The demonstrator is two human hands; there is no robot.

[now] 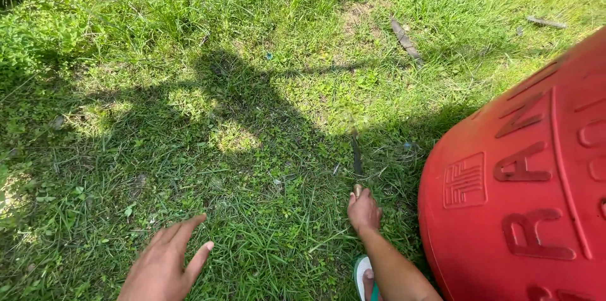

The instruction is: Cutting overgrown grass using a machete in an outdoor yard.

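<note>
My right hand [364, 211] is closed round the handle of a thin dark blade [356, 154], likely a knife or sickle, pointing away over the grass [189, 118] beside a red tank [524, 200]. It looks light, stiff and sharp, best gripped by the handle. My left hand [165, 264] hovers open and empty.

R hand [364, 210] grips a dark blade [356, 154] low over grass [189, 149]; L hand [165, 263] open, fingers spread, nr ground. Big red tank [524, 200] at right, sandal [362, 276] below.
</note>
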